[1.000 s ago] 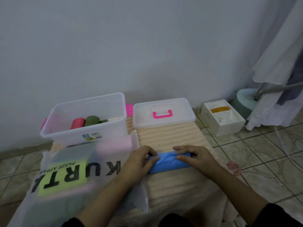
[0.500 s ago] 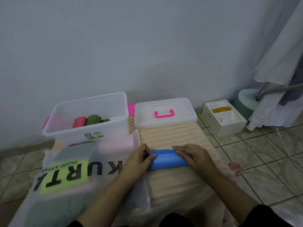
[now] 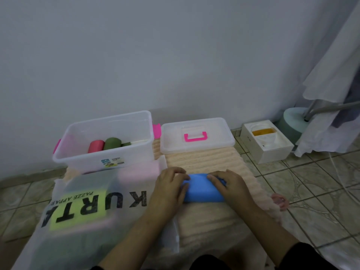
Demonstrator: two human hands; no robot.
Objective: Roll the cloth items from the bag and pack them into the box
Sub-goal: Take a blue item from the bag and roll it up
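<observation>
We see the blue cloth [image 3: 202, 189], rolled into a short bundle, lying on the peach mat [image 3: 210, 221] on the floor, between the two hands. The left hand [image 3: 171, 189] curls its fingers over the roll's left end, and the right hand [image 3: 228, 187] curls over its right end, both gripping it. To the left lies the frosted plastic bag [image 3: 87, 211], just beside the left hand. Farther off, the clear box [image 3: 105, 141] holds a pink roll [image 3: 95, 146] and a green roll [image 3: 112, 143] side by side. Its lid [image 3: 196, 135] lies right of it.
</observation>
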